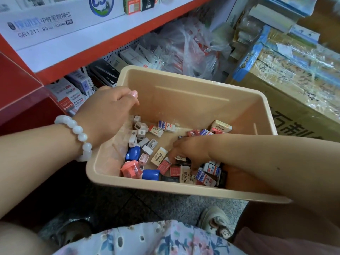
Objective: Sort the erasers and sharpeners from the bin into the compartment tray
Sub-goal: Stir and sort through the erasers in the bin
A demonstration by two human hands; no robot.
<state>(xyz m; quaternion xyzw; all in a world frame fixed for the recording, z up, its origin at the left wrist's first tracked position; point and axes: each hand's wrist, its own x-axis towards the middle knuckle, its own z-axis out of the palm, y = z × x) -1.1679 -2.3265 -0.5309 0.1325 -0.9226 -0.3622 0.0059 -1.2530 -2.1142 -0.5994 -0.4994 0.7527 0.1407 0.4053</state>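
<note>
A beige plastic bin (202,100) sits tilted on the floor in front of me. In it lie several erasers in red, blue and cream sleeves (159,156). At its left side are several sharpeners: small white ones (141,132), blue ones (133,153) and a pink one (129,168). My left hand (108,111), with a white bead bracelet on the wrist, lies over the bin's left rim, fingers curled down around it. My right hand (187,150) reaches into the eraser pile and pinches a dark-sleeved eraser (180,158) between fingertips and thumb. No compartment tray is in view.
A red and white shelf (88,57) stands behind the bin, with stationery boxes (77,89) beneath it. A clear plastic bag (185,46) and taped cardboard cartons (294,70) are at the back right. My shoes (215,223) and floral skirt (147,240) are below.
</note>
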